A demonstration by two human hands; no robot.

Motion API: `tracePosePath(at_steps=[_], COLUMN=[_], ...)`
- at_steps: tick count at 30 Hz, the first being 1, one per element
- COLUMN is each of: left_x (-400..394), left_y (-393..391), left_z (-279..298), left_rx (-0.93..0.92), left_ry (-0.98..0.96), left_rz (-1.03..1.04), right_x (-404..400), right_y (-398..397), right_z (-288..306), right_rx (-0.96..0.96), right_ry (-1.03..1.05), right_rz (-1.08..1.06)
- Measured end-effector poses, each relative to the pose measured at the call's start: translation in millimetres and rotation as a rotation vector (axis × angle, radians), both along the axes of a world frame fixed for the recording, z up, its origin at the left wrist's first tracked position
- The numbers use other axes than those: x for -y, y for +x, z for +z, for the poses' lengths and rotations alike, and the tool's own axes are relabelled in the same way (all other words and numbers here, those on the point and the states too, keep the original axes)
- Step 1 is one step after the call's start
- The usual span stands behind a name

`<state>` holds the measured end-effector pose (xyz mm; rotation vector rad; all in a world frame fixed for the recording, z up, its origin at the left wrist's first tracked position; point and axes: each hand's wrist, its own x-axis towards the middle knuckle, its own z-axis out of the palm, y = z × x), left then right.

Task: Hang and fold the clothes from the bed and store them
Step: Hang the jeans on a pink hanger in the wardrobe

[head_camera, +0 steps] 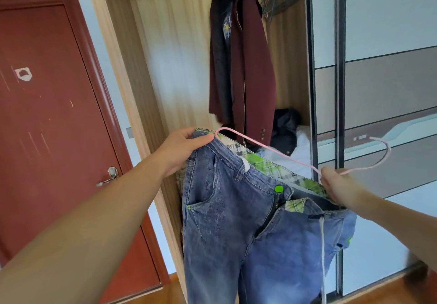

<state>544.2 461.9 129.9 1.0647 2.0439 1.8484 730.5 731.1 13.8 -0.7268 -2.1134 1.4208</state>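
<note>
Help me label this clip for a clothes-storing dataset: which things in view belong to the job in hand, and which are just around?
In the job:
jeans, held at the waistband by left hand and right hand
pink hanger
open wardrobe
maroon jacket, already hung

Just around:
red door
door handle
sliding wardrobe door

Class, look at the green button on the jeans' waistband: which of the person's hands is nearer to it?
The right hand, gripping the waistband and pink hanger just right of the green button. The left hand holds the jeans at the waistband's far left corner.
</note>
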Motion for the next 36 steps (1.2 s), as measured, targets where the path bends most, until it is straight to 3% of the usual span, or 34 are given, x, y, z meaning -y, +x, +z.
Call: tracePosePath(at_steps=[9, 15, 27, 33, 36], left_x=[-2, -22, -37, -56, -56], left_y=[3, 22, 28, 39, 36], left_z=[3, 12, -4, -11, -11], left_rx=[0.017, -0.277, -0.578, -0.726, -0.706], left_ry=[-0.055, -0.317, -0.491, -0.427, -0.370], left_rz=[-0.055, -0.077, -0.114, -0.089, -0.061], right_x=[6, 25, 41, 34, 28], right_y=[8, -5, -11, -16, -10], right_z=[24, 57, 110, 110, 110], right_rx=[0.205, 0.190, 0.077, 0.057, 0.066], right_ry=[0.376, 0.500, 0.503, 0.524, 0.543], right_rz=[-0.003, 0.084, 0.003, -0.050, 0.062])
